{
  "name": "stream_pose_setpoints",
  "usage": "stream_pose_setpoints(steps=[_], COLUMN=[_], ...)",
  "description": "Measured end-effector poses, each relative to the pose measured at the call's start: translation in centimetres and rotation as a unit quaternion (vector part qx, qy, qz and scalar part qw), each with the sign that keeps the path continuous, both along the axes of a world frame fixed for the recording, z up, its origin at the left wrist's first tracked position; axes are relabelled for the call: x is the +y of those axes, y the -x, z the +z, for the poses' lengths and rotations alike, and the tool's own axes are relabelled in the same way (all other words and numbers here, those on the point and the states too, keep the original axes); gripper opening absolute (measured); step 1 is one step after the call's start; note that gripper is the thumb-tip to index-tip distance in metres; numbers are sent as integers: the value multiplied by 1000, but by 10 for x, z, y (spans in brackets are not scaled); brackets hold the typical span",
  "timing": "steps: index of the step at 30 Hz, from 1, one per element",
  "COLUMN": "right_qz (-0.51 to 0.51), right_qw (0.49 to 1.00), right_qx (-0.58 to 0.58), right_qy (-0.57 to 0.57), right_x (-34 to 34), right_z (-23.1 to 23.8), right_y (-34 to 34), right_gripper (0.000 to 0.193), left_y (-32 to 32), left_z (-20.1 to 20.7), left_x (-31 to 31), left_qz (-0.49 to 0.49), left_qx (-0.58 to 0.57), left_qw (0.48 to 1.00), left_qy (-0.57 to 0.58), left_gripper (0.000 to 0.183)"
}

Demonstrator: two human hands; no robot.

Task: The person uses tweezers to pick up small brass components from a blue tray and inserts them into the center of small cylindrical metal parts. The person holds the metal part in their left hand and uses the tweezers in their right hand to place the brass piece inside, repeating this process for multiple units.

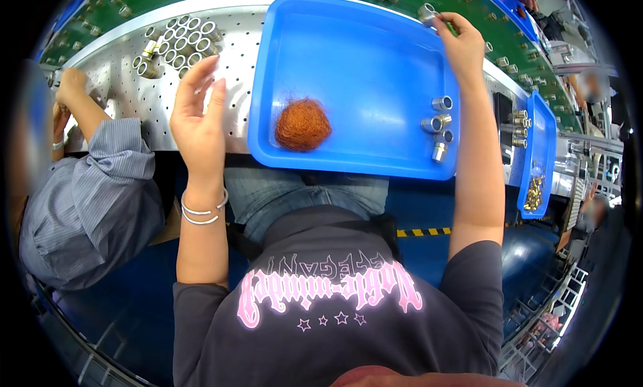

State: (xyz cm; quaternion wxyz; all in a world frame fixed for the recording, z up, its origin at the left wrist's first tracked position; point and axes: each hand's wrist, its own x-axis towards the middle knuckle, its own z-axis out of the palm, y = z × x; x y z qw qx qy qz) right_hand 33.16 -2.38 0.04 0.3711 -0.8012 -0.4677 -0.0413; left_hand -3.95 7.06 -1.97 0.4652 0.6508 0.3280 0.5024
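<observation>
At the tray's far right corner, my right hand [463, 45] pinches a short silvery metal sleeve [427, 13] between thumb and fingers, over the edge of the green belt. My left hand [199, 112] is raised with fingers apart and holds nothing. It is nearest to a cluster of similar metal sleeves [179, 46] standing on the perforated metal table. Between my arms lies a large blue tray [375, 65]. Inside it, a ball of coppery wire wool [303, 124] rests at the near left, and several metal sleeves [439, 123] sit along the right side.
Beyond the table runs a green conveyor belt [234, 5] carrying scattered sleeves. A smaller blue tray [541, 152] with brass-coloured parts [534, 192] stands at right, beside more sleeves [520, 129]. To my left, a co-worker in a striped shirt [100, 186] works at the same table.
</observation>
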Motion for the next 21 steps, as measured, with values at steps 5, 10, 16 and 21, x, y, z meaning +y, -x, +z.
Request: stream_pose_setpoints(steps=[5,10,16,21], right_qz=[-129,-103,-16,100], right_qw=[977,989,1000,986], right_qx=[-71,-35,-1,129], right_qy=[155,101,-11,-39], right_x=[7,14,4,-14], right_z=[-19,-32,-13,17], right_y=[-62,-65,-18,66], right_gripper=[24,27,25,19], left_y=[26,29,27,14], left_z=[-21,-34,-29,-16], left_x=[32,47,48,27], left_qz=[120,106,90,59], left_qx=[109,137,217,-2], left_qw=[985,984,971,998], left_qy=[-61,-33,-42,29], left_gripper=[31,34,31,32])
